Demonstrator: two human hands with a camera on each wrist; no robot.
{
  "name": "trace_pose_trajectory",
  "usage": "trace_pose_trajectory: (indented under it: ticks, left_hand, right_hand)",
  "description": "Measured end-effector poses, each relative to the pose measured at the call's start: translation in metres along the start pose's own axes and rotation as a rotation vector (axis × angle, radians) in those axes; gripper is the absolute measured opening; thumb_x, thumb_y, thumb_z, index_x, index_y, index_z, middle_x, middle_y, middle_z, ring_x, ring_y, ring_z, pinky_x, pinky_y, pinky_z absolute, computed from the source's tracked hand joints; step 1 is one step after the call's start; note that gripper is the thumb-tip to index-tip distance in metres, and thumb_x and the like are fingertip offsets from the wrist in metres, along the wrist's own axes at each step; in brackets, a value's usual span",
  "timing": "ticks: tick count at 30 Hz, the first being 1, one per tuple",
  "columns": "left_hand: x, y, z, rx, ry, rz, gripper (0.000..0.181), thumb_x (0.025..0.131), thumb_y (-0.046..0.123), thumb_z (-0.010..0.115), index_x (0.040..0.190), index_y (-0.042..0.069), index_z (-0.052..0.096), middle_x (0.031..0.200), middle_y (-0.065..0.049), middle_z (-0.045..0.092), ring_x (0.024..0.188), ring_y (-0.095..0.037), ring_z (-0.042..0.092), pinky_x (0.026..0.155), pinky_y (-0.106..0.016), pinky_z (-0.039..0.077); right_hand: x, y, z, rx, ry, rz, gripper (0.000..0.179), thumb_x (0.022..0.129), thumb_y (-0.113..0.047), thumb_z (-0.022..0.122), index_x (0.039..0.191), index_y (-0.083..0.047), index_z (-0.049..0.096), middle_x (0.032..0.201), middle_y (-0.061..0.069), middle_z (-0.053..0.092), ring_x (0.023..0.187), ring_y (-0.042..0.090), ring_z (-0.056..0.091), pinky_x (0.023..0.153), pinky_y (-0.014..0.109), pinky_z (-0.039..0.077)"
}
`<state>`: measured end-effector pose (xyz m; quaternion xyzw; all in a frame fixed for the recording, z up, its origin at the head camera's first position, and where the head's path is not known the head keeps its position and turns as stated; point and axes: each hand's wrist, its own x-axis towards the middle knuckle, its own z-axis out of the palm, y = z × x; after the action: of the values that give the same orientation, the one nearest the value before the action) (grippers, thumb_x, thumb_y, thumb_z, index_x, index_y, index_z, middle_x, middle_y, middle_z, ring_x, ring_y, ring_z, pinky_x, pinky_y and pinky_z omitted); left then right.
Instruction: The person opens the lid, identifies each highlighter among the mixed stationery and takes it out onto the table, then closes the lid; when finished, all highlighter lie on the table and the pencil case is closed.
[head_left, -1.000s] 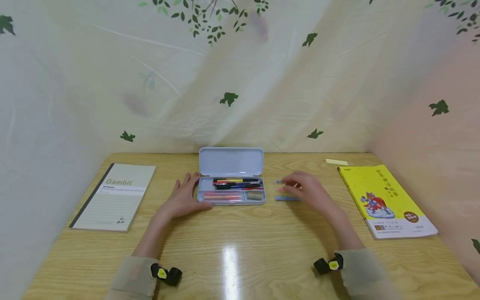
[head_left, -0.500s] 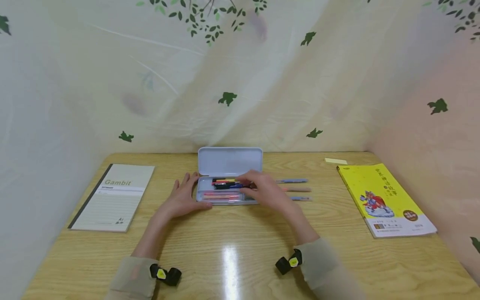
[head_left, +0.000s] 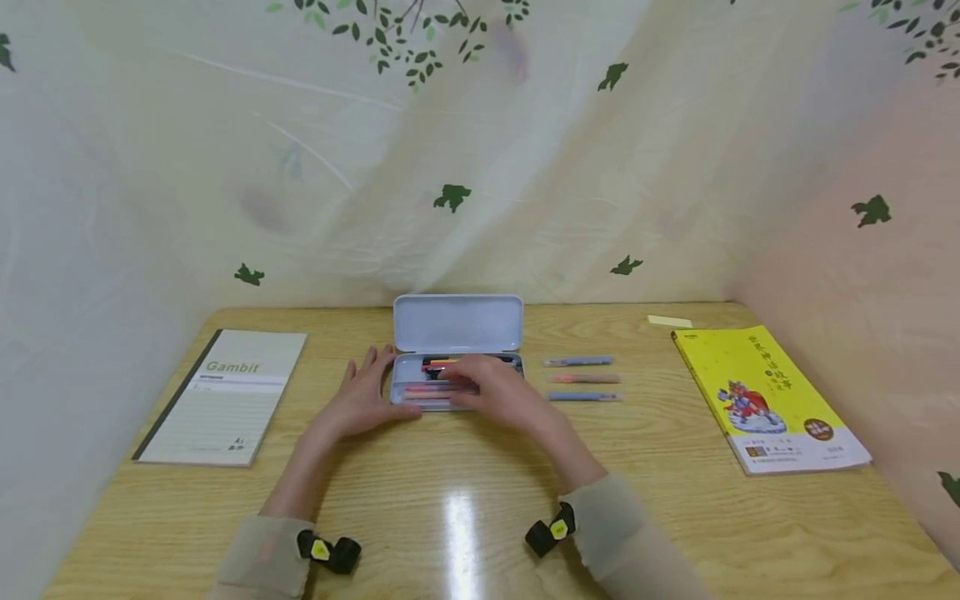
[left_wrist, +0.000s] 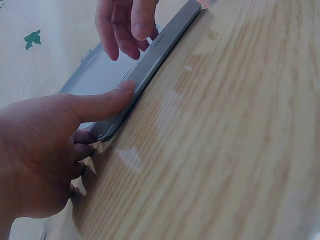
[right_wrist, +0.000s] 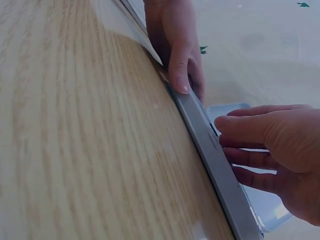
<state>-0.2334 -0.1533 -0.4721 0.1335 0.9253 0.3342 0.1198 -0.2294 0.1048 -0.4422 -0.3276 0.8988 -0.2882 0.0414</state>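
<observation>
A pale blue pencil case (head_left: 457, 323) lies on the table with its lid raised at the back. Black and coloured pens (head_left: 437, 364) fill its rear section, and pinkish pens (head_left: 427, 392) lie in the front one. My left hand (head_left: 365, 402) holds the left end of the case, thumb along the front wall and fingers around the side. Over the middle of the case hangs my right hand (head_left: 498, 392), fingers bent loosely down into it. In the left wrist view, the right hand's fingers (left_wrist: 120, 30) show nothing between them; the case wall hides part of their tips.
To the right of the case lie a blue pen (head_left: 581, 361), a pink-tipped pen (head_left: 588, 379) and another blue pen (head_left: 585, 397). A Gambit notebook (head_left: 225, 400) lies at the left, a yellow book (head_left: 765, 392) at the right. Behind is a pale strip (head_left: 670, 321).
My right hand has moved left from the pens on the table to above the middle of the pencil case. The left hand has stayed on the case's left end.
</observation>
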Motion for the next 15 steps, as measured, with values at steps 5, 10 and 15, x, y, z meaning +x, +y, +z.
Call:
trace_pose_trajectory:
  ticks: [5, 10, 15]
  left_hand:
    - [-0.0005, -0.0008, 0.0001, 0.001, 0.006, 0.002, 0.109, 0.083, 0.052, 0.081, 0.162, 0.004, 0.023, 0.17, -0.027, 0.016, 0.16, -0.047, 0.0, 0.129, -0.066, -0.006]
    - [-0.0015, -0.0007, 0.0004, -0.003, 0.01, 0.007, 0.108, 0.083, 0.052, 0.081, 0.162, 0.005, 0.024, 0.17, -0.027, 0.016, 0.16, -0.048, 0.0, 0.129, -0.066, -0.006]
    - [-0.001, 0.0007, 0.0008, -0.005, 0.009, 0.008, 0.108, 0.083, 0.052, 0.081, 0.162, 0.005, 0.023, 0.171, -0.027, 0.016, 0.16, -0.048, 0.0, 0.129, -0.066, -0.006]
  right_hand:
    - [-0.0019, 0.0003, 0.0043, -0.068, 0.01, -0.031, 0.029, 0.096, -0.018, 0.073, 0.125, -0.01, 0.072, 0.119, 0.005, 0.074, 0.11, 0.019, 0.068, 0.098, 0.038, 0.057]
    - [-0.0018, 0.0022, 0.0066, -0.09, 0.003, -0.038, 0.023, 0.097, -0.017, 0.072, 0.119, -0.013, 0.075, 0.116, 0.002, 0.075, 0.112, 0.018, 0.067, 0.102, 0.038, 0.056]
    - [-0.0034, 0.002, 0.0062, -0.088, -0.007, -0.005, 0.021, 0.097, -0.017, 0.071, 0.118, -0.015, 0.076, 0.113, 0.0, 0.073, 0.11, 0.016, 0.065, 0.101, 0.038, 0.055]
